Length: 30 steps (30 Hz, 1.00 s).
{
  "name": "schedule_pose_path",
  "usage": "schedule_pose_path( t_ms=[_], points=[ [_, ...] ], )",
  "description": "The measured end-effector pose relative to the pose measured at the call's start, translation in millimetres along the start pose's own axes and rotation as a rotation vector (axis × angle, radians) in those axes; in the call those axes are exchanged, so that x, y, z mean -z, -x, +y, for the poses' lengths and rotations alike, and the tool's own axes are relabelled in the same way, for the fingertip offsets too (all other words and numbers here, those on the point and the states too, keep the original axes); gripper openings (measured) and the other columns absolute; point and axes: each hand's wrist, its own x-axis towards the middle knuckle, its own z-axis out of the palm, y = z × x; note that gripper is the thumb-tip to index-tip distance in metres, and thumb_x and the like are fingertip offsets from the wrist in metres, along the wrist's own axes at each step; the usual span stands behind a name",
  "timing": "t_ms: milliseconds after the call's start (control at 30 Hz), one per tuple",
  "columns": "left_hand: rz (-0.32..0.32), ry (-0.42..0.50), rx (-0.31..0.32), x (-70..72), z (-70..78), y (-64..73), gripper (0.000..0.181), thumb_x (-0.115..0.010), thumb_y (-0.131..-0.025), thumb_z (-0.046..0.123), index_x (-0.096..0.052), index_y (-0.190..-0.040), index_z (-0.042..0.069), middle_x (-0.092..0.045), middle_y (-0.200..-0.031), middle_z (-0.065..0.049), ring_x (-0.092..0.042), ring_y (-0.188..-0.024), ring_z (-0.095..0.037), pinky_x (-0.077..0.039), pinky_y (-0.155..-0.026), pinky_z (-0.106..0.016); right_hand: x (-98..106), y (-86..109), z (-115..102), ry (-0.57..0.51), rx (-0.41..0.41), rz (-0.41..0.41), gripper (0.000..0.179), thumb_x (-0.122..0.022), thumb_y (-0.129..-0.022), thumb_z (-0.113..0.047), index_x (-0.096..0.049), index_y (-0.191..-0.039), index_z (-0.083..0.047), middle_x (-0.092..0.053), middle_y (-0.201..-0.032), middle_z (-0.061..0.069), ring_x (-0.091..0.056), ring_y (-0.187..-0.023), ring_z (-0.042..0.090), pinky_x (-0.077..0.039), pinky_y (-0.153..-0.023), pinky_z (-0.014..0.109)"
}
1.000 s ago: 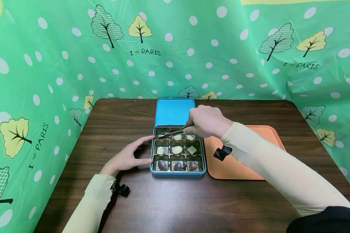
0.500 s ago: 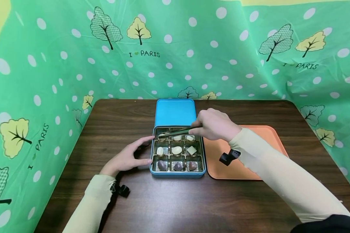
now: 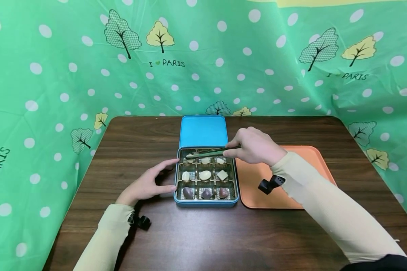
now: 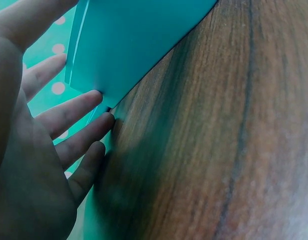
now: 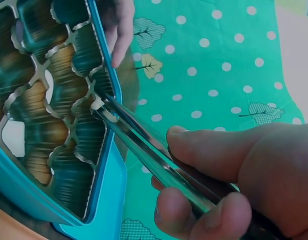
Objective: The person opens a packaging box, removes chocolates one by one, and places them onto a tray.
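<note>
My right hand [image 3: 257, 145] pinches metal tongs [image 3: 211, 153] between thumb and fingers. The tongs' tips are over the back-left compartment of a blue tin [image 3: 207, 203], at a whitish stone [image 5: 99, 105] that appears between them in the right wrist view. Whether it is lifted, I cannot tell. My left hand [image 3: 146, 184] touches the tin's left side with thumb and forefinger, the other fingers extended. Pale stones fill the back and middle rows, including an oval one [image 3: 205, 175] and a squarish one [image 3: 222, 175]. Purple stones [image 3: 206, 193] lie in the front row.
The tin's blue lid [image 3: 203, 131] lies behind it, hinged or resting at its back edge. To the right, an orange tray [image 3: 254, 195] sits under my right forearm. Beneath everything is a dark wooden table [image 3: 210, 237], with a green patterned cloth [image 3: 196, 60] behind.
My right hand has shifted right and slightly toward me, so the tongs lie flatter. Their tips stay at the back-left compartment. My left hand has not moved.
</note>
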Motion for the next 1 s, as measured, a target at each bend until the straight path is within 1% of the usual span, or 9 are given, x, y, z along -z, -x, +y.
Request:
schedule_pose_path(
  t_ms=[100, 200, 333, 500, 633, 733, 767, 867, 1000],
  points=[
    [0.000, 0.001, -0.001, -0.8, -1.2, 0.2, 0.083, -0.084, -0.091, 0.034, -0.040, -0.162, 0.031, -0.049, -0.158, 0.000, -0.048, -0.143, -0.030, -0.035, -0.117, -0.062, 1.2, 1.5, 1.8, -0.024, 0.015, 0.008, 0.019, -0.076, -0.098, -0.032, -0.086, -0.108, -0.019, -0.079, -0.117, 0.002, -0.053, -0.055, 0.015, -0.032, -0.052, 0.032],
    [0.001, 0.000, 0.000, -1.1, -1.7, 0.3, 0.083, -0.084, -0.091, 0.034, -0.040, -0.162, 0.032, -0.049, -0.158, 0.000, -0.047, -0.143, -0.029, -0.034, -0.117, -0.062, 3.4, 3.6, 3.6, -0.050, 0.027, 0.016, 0.018, -0.076, -0.098, -0.031, -0.086, -0.107, -0.019, -0.079, -0.117, 0.003, -0.045, -0.045, 0.016, -0.033, -0.051, 0.032],
    [0.003, -0.003, 0.000, -1.5, -1.4, 0.7, 0.083, -0.084, -0.091, 0.034, -0.040, -0.162, 0.032, -0.049, -0.159, 0.000, -0.047, -0.143, -0.029, -0.034, -0.118, -0.062, 7.4, 11.0, 5.7, -0.089, 0.026, 0.033, 0.019, -0.076, -0.098, -0.031, -0.086, -0.108, -0.018, -0.078, -0.119, 0.005, -0.042, -0.040, 0.016, -0.034, -0.049, 0.032],
    [0.003, -0.006, 0.007, -2.0, -0.5, 1.6, 0.084, -0.084, -0.091, 0.035, -0.040, -0.162, 0.032, -0.049, -0.158, -0.001, -0.047, -0.143, -0.029, -0.035, -0.117, -0.062, 12.5, 27.1, 9.3, -0.111, 0.025, 0.072, 0.022, -0.076, -0.098, -0.031, -0.085, -0.111, -0.016, -0.079, -0.117, 0.006, -0.050, -0.044, 0.015, -0.035, -0.049, 0.032],
    [0.001, -0.013, 0.020, -0.8, 1.7, 1.7, 0.084, -0.085, -0.091, 0.037, -0.040, -0.162, 0.034, -0.049, -0.158, -0.001, -0.048, -0.143, -0.029, -0.035, -0.117, -0.061, 17.5, 40.5, 14.9, -0.126, 0.006, 0.094, 0.026, -0.077, -0.098, -0.031, -0.083, -0.117, -0.014, -0.081, -0.097, 0.003, -0.057, -0.050, 0.014, -0.034, -0.048, 0.031],
    [0.000, -0.012, 0.025, -0.2, 2.5, 1.5, 0.084, -0.085, -0.090, 0.036, -0.040, -0.162, 0.034, -0.049, -0.158, -0.001, -0.047, -0.143, -0.029, -0.035, -0.117, -0.061, 21.4, 48.8, 22.2, -0.133, -0.008, 0.107, 0.028, -0.077, -0.098, -0.030, -0.082, -0.119, -0.013, -0.077, -0.077, -0.003, -0.061, -0.054, 0.013, -0.036, -0.049, 0.031],
    [0.000, -0.011, 0.025, -0.1, 2.6, 1.2, 0.085, -0.085, -0.090, 0.036, -0.040, -0.162, 0.034, -0.049, -0.159, -0.001, -0.047, -0.143, -0.030, -0.035, -0.117, -0.061, 22.6, 51.5, 25.2, -0.137, -0.015, 0.109, 0.029, -0.077, -0.098, -0.030, -0.082, -0.120, -0.012, -0.075, -0.074, -0.003, -0.061, -0.054, 0.013, -0.037, -0.049, 0.030],
    [-0.002, -0.010, 0.026, 0.3, 2.9, 0.6, 0.085, -0.085, -0.090, 0.036, -0.040, -0.162, 0.033, -0.048, -0.159, -0.001, -0.047, -0.143, -0.030, -0.035, -0.117, -0.061, 25.2, 59.9, 36.2, -0.166, -0.036, 0.111, 0.032, -0.077, -0.098, -0.032, -0.081, -0.121, -0.011, -0.077, -0.080, -0.001, -0.062, -0.056, 0.013, -0.039, -0.049, 0.030],
    [-0.005, -0.011, 0.030, 0.8, 3.2, -0.3, 0.085, -0.085, -0.090, 0.036, -0.039, -0.162, 0.034, -0.048, -0.159, -0.001, -0.047, -0.143, -0.030, -0.035, -0.117, -0.061, 26.8, 72.4, 51.2, -0.200, -0.092, 0.101, 0.036, -0.076, -0.098, -0.037, -0.080, -0.124, -0.012, -0.075, -0.078, 0.000, -0.058, -0.054, 0.014, -0.038, -0.047, 0.030]
  ],
)
